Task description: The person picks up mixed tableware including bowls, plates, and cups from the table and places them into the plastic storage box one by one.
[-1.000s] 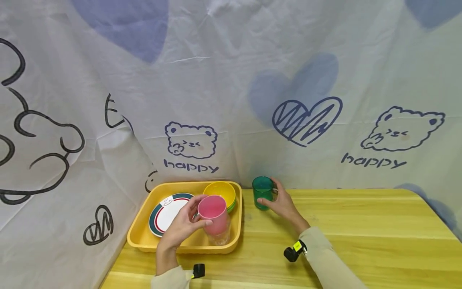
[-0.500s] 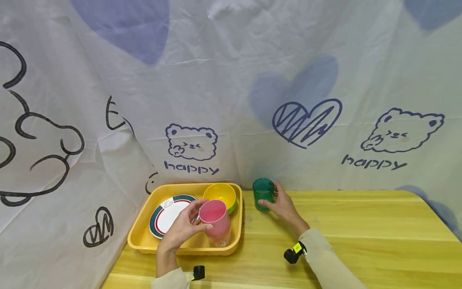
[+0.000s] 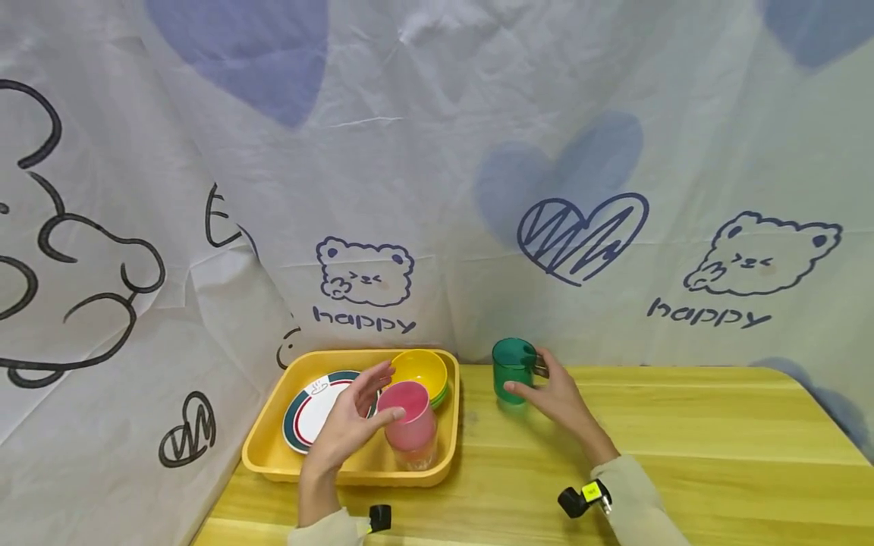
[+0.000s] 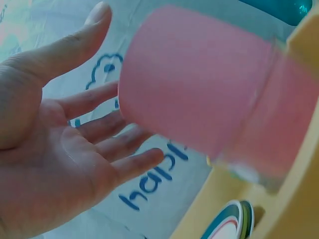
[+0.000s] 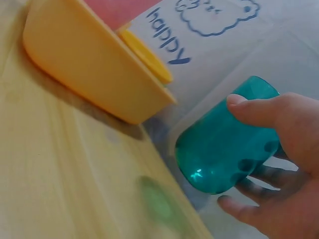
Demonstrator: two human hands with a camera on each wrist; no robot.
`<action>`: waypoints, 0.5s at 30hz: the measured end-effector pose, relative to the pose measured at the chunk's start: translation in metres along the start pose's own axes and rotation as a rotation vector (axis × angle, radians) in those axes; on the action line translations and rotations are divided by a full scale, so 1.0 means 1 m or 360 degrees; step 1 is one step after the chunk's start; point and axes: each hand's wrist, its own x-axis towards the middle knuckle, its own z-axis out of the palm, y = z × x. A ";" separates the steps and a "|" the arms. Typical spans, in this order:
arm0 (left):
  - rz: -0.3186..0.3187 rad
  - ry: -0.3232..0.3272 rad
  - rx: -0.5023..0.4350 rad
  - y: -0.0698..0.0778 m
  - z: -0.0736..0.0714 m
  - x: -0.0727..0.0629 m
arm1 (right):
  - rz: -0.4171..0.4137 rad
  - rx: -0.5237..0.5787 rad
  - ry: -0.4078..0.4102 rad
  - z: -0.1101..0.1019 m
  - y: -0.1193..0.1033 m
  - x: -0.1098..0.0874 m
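Note:
A pink cup (image 3: 408, 418) stands upright at the front right of the yellow tray (image 3: 273, 462), its lower part inside a clear cup (image 3: 418, 457). My left hand (image 3: 351, 417) is beside it with straightened fingers; in the left wrist view a gap shows between thumb and cup. My right hand (image 3: 556, 394) grips a transparent green mug (image 5: 227, 139), thumb on the near side and fingers round the far side. The mug is slightly off the table, with a green patch of light on the wood below it.
Left in the tray lies a white plate (image 3: 321, 409) with a teal and red rim. A yellow bowl (image 3: 419, 371) sits on a green bowl (image 3: 441, 396) at the tray's back right. Behind the wooden table (image 3: 683, 432) hangs a printed white cloth (image 3: 437, 152).
My left hand has let go of the pink cup, its fingers spreading away. My right hand has raised the green mug slightly and moved it to the right.

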 end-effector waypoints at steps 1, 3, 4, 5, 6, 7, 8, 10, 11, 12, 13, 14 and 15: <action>0.0022 0.0008 -0.0001 0.003 0.002 0.000 | -0.0001 0.0004 0.0006 -0.003 -0.001 -0.002; 0.0079 0.0029 -0.0007 0.010 0.007 0.000 | -0.0004 0.0005 0.0015 -0.007 -0.003 -0.007; 0.0109 0.0044 -0.0004 0.013 0.010 0.000 | -0.0004 0.0006 0.0020 -0.010 -0.004 -0.009; 0.0139 0.0062 0.0008 0.016 0.013 0.000 | 0.0000 0.0003 0.0026 -0.012 -0.004 -0.011; 0.0170 0.0082 0.0033 0.019 0.016 0.001 | 0.0005 0.0012 0.0034 -0.014 -0.005 -0.013; 0.0203 0.0108 0.0073 0.021 0.020 0.001 | 0.0008 0.0019 0.0043 -0.016 -0.006 -0.015; 0.0232 0.0133 0.0111 0.024 0.024 0.001 | 0.0007 0.0032 0.0049 -0.018 -0.007 -0.017; 0.0277 0.0159 0.0164 0.027 0.032 0.003 | 0.0004 0.0062 0.0064 -0.021 -0.008 -0.022; 0.0296 0.0163 0.0182 0.029 0.036 0.004 | 0.0005 0.0072 0.0072 -0.023 -0.009 -0.024; 0.0309 0.0164 0.0194 0.030 0.040 0.005 | 0.0004 0.0090 0.0080 -0.025 -0.010 -0.026; 0.0321 0.0160 0.0194 0.031 0.044 0.006 | 0.0004 0.0100 0.0086 -0.026 -0.011 -0.029; 0.0335 0.0147 0.0174 0.031 0.048 0.008 | 0.0002 0.0112 0.0089 -0.028 -0.011 -0.031; 0.0344 0.0136 0.0153 0.032 0.052 0.009 | -0.0002 0.0119 0.0093 -0.030 -0.012 -0.033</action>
